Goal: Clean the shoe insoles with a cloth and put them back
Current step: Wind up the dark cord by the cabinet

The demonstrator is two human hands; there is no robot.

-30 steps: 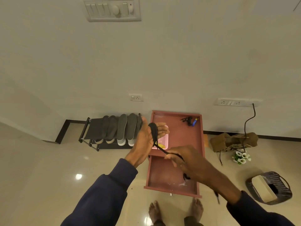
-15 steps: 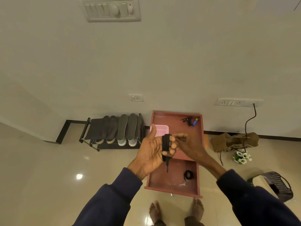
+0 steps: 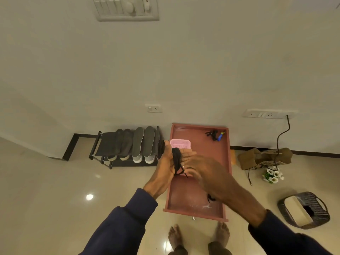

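Our right hand (image 3: 211, 173) has swept over the lace (image 3: 177, 159), grip blurred; straight fingers (image 3: 187, 155) of our left hand (image 3: 164, 163) carry it; insoles (image 3: 138, 142) wait.

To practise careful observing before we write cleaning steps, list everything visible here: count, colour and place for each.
shoe rack: one, black, against the wall
shoes: four, pale soles, on the shoe rack
insoles: four, two dark, two grey, upright in the shoes
drawer: one, reddish-brown, on the floor
tray basket: one, pink, inside the drawer
shoelace: one, black, wound round the left hand
bag: one, brown, floor right of drawer
flowers: one bunch, white, beside the bag
woven basket: one, dark, floor far right
wall sockets: two, white, low on wall
switch panel: one, white, high on wall
feet: two, bare, below the drawer
hands: two, left hand and right hand together above the drawer
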